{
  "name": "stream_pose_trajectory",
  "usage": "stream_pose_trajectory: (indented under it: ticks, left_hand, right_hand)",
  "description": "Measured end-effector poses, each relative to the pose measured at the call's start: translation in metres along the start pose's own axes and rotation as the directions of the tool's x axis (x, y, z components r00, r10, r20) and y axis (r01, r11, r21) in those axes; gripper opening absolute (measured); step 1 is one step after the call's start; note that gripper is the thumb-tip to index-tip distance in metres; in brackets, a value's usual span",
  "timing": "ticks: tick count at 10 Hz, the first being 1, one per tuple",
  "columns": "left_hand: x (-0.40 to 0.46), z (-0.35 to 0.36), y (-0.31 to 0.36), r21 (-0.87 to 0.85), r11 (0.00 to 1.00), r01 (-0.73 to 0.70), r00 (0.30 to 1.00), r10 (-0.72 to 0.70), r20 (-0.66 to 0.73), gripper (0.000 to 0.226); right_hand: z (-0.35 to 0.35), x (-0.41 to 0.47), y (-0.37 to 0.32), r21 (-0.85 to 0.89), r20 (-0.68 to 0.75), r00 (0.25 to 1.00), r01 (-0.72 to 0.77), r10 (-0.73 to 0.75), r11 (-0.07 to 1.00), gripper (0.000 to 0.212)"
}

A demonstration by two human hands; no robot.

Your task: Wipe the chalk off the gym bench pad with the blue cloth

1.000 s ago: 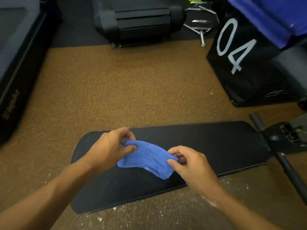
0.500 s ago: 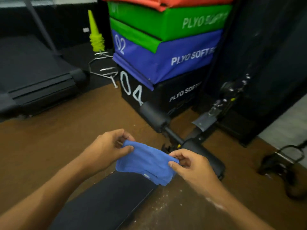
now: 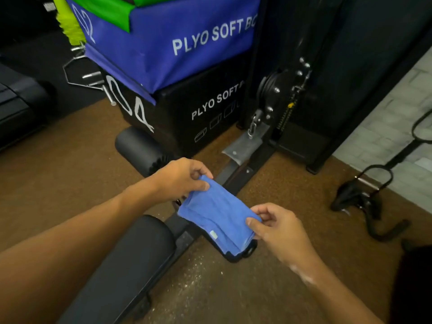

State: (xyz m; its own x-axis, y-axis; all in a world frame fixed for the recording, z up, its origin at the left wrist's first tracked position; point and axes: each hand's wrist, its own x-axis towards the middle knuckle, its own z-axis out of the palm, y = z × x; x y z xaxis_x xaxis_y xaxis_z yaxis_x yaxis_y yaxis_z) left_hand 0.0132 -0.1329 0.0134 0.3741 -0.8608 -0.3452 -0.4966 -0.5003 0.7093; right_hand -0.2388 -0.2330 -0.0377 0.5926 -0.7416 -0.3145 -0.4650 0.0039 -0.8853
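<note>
The folded blue cloth hangs in the air between both hands, over the far end of the bench. My left hand pinches its upper left corner. My right hand pinches its lower right edge. The black bench pad runs from bottom left toward the centre, partly under my left forearm. A black foam roller sits beyond the pad's end. White chalk specks lie on the brown floor beside the pad.
Stacked plyo soft boxes stand just behind the bench. To their right rises a black cable machine with a pulley. A black cable handle attachment lies on the floor at right. A treadmill end is at far left.
My view has swung right, from the whole bench pad to its far end and the plyo boxes. Both hands still hold the cloth stretched between them, now tilted more diagonally.
</note>
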Motion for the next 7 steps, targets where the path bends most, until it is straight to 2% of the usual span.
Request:
stream_pose_trajectory:
  ticks: [1,2,3,4,5,6,7]
  left_hand:
    - [0.02,0.014,-0.017,0.106,0.994,0.02,0.999,-0.025,0.043,0.016]
    - [0.029,0.024,-0.026,0.197,0.98,-0.016,1.0,0.011,0.024,0.02]
    - [0.036,0.028,-0.03,0.372,0.923,-0.098,0.995,0.093,0.032,0.032]
    - [0.034,0.027,-0.026,0.424,0.896,-0.129,0.992,0.115,0.059,0.034]
    - [0.02,0.036,-0.024,0.496,0.851,-0.174,0.983,0.177,0.042,0.041]
    - [0.005,0.045,-0.025,0.59,0.789,-0.171,0.982,0.188,0.034,0.059]
    - [-0.01,0.04,-0.024,0.596,0.788,-0.152,0.987,0.15,0.054,0.07]
  right_hand:
    - [0.005,0.01,0.02,-0.056,0.019,1.0,0.005,-0.004,0.998,0.015]
    - [0.007,0.01,0.023,-0.344,0.058,0.968,0.247,-0.242,0.906,0.02]
    - [0.01,0.008,0.02,-0.608,0.221,0.84,0.516,-0.495,0.603,0.021]
    - [0.012,0.012,0.022,-0.684,0.32,0.802,0.564,-0.504,0.463,0.019]
    - [0.011,0.012,0.013,-0.697,0.347,0.784,0.583,-0.515,0.418,0.017]
    - [0.017,0.009,0.012,-0.737,0.382,0.803,0.564,-0.457,0.374,0.044]
    - [0.024,0.004,0.006,-0.763,0.45,0.817,0.561,-0.36,0.321,0.058]
